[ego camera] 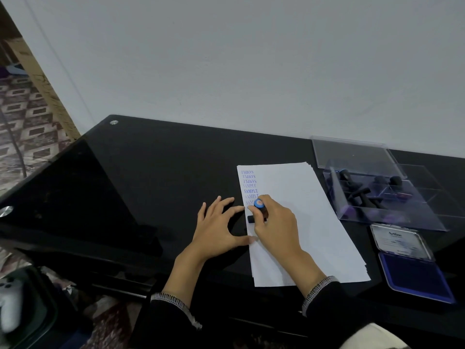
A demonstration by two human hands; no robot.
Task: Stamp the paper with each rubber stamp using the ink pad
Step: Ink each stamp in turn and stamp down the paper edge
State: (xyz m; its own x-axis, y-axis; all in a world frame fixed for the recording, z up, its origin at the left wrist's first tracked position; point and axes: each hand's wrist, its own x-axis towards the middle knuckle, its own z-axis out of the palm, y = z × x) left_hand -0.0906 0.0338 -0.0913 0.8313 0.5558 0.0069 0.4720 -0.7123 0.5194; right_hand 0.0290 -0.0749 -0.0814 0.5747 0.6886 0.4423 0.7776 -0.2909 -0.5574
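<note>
A white paper stack (312, 217) lies on the black glass table (156, 172), with several blue "SAMPLE" prints down its left edge. My right hand (274, 222) grips a black rubber stamp (259, 205) with a blue round top and holds it down on the paper below the prints. My left hand (216, 227) lies flat with spread fingers, its fingertips on the paper's left edge. An open blue ink pad (415, 275) sits to the right of the paper, lid up.
A clear plastic box (377, 197) holding several black stamps stands at the back right, its clear lid (352, 154) leaning behind it. The table's left edge falls off to a patterned floor. A white wall is close behind the table.
</note>
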